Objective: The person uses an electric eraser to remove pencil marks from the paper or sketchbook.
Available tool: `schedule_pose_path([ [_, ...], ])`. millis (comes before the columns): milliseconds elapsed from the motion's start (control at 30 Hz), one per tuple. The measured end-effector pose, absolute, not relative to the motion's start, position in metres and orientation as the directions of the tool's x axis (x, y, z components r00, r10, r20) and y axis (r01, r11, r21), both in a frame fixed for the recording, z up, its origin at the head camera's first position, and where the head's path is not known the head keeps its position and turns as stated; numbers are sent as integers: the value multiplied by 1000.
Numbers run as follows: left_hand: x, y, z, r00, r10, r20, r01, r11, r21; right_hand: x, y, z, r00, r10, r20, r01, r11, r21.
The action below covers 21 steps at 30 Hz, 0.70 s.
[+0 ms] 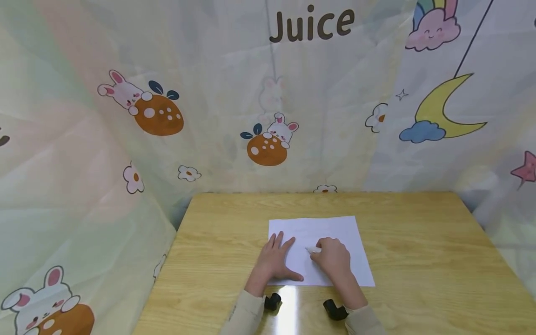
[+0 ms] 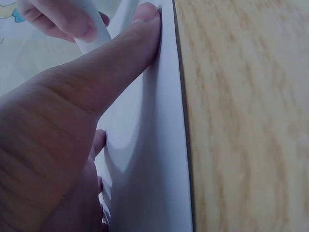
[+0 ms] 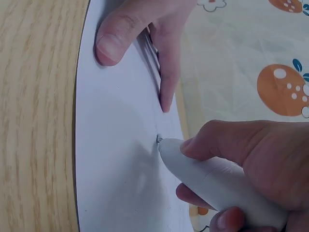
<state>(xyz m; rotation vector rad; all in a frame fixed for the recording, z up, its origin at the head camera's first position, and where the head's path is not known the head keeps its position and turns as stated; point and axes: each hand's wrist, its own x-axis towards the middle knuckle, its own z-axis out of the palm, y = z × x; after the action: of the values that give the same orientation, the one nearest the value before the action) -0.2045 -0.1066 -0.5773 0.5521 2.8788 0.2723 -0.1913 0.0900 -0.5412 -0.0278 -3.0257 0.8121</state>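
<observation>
A white sheet of paper [image 1: 318,228] lies on the wooden table. My left hand [image 1: 274,260] rests on its left part with fingers and thumb spread. On the right side, my right hand [image 1: 335,258] grips a thick, white, pen-shaped tool [image 3: 212,179] with a tapered nose. In the right wrist view, the tool's small dark tip meets the paper, where a tiny mark or loop shows; its exact kind is unclear. The left wrist view has the left thumb [image 2: 125,46] pressing near the sheet's edge, with the tool partly hidden behind it.
The wooden table [image 1: 439,251] extends around the sheet on every side. Behind and to the left hangs a printed cloth [image 1: 217,93] with rabbits and oranges. Black camera mounts [image 1: 273,302] sit at both wrists, beside light sleeves.
</observation>
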Motion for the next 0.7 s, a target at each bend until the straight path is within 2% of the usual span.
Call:
schedule_pose_path([
  [233, -204, -106, -578, -905, 383, -186, 341, 913, 222, -196, 115, -541, -999, 39, 15, 22, 794, -608],
  [367, -202, -106, -575, -908, 384, -167, 339, 909, 243, -201, 135, -538, -997, 62, 49, 19, 788, -615],
  [533, -200, -104, -574, -905, 385, -180, 335, 907, 254, -204, 151, -537, -990, 81, 115, -2, 810, -586],
  [700, -200, -106, -575, -903, 388, -184, 337, 906, 256, -207, 161, -542, -966, 78, 247, -63, 855, -515],
])
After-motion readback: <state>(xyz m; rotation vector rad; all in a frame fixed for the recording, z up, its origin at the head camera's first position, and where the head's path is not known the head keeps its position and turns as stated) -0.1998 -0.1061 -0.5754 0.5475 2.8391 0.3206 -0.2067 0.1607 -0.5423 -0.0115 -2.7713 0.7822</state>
